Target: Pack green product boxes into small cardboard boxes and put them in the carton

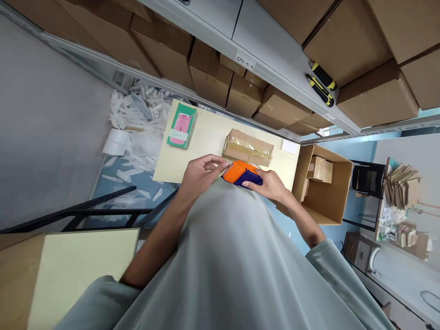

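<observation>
Note grey-green shirt [227,256] nearest the camera. Just beyond, locate orange-and-blue tool [240,172], near taped carton [249,145]. Treat as probably light, stiff, smooth plastic, slightly slippery. Grip by blue side, as in clasp of right hand [272,185]. Observe left hand [201,173] with fingertips gathered at orange end; impossible to tell whether pinching anything.

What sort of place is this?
Probably a packing or storage room: brown cardboard boxes and two black-and-yellow utility knives sit on a grey metal shelf, and a taped brown cardboard box lies on a pale yellow tabletop.
</observation>
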Available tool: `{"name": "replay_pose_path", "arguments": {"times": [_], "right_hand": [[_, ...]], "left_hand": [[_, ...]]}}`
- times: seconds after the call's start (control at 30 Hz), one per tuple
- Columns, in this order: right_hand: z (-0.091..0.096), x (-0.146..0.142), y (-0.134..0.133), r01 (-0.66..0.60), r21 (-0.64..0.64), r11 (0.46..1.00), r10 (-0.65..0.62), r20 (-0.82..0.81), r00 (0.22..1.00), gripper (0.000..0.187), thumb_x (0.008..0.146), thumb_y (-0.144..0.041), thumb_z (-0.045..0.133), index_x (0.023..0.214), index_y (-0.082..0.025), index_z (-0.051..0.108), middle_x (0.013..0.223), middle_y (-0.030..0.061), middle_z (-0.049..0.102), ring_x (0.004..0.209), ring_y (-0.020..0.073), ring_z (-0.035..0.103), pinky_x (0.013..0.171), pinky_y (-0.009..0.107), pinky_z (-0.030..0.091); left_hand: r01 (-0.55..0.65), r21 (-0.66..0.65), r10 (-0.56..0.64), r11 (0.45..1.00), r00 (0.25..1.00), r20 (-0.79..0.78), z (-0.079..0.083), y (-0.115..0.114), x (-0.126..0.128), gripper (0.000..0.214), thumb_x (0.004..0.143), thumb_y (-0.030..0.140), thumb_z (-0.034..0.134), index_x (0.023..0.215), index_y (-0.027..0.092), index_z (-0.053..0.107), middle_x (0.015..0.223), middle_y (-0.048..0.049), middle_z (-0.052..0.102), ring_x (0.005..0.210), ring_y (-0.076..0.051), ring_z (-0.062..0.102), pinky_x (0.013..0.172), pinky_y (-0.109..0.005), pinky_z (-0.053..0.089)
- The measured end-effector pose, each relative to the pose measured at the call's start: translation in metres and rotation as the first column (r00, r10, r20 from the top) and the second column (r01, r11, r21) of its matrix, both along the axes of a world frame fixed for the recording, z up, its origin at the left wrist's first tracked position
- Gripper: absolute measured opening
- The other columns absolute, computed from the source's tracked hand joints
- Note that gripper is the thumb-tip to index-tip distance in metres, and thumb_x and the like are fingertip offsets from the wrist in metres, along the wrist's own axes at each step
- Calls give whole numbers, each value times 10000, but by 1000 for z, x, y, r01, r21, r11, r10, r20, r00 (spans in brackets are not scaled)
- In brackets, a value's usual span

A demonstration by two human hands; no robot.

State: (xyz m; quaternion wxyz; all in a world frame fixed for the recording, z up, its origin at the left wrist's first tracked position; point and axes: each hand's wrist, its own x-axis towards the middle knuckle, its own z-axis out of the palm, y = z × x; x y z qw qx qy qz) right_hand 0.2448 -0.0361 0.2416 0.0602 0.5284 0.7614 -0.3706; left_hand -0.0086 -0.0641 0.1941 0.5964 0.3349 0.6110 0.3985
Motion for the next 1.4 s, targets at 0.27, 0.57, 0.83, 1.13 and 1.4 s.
{"name": "replay_pose_path", "arguments": {"times": [0.27, 0.57, 0.83, 1.13, 1.4], "right_hand": [[20, 9, 18, 4, -168, 986, 9, 79, 997, 583, 1066, -797, 641, 894, -245, 708, 688, 0, 690, 642, 214, 672, 631, 307, 453], [30, 49, 90, 141, -387, 911, -157, -9, 988, 698, 933, -895, 747, 888, -199, 700, 746, 50, 783, 652, 184, 743, 621, 263, 563], [-20, 54, 134, 127, -499, 857, -159, -23, 987, 790, 815, -967, 801, 915, -191, 697, 767, 54, 785, 681, 194, 773, 612, 265, 640], [-37, 52, 148, 104, -488, 867, -105, 24, 994, 797, 806, -978, 792, 858, -191, 681, 714, 40, 750, 637, 178, 735, 580, 256, 598], [-39, 51, 150, 65, -454, 889, -26, 92, 995, 763, 837, -948, 785, 763, -200, 652, 671, 23, 713, 630, 181, 696, 586, 262, 539]], "left_hand": [[-198, 28, 198, 980, 980, 15, -23, 23, -10, 321, 789, 513, 893, 880, 225, 784, 634, 20, 601, 509, -106, 411, 487, -269, 311], [-337, -154, 365, 929, 904, 220, -49, 66, -10, 204, 815, 275, 913, 839, 186, 731, 800, -10, 676, 630, -93, 539, 665, -270, 634], [-391, -240, 445, 889, 862, 245, -73, 80, 0, 351, 771, 359, 1018, 821, 211, 704, 737, 24, 628, 663, -99, 580, 833, -370, 748], [-433, -287, 497, 854, 843, 208, -104, 85, 7, 237, 825, 234, 943, 835, 184, 711, 756, 17, 662, 627, -90, 565, 766, -305, 679], [-307, -484, 422, 820, 895, 147, -147, 94, 26, 213, 733, 171, 906, 833, 160, 717, 679, 6, 640, 572, -92, 474, 638, -275, 519]]}}
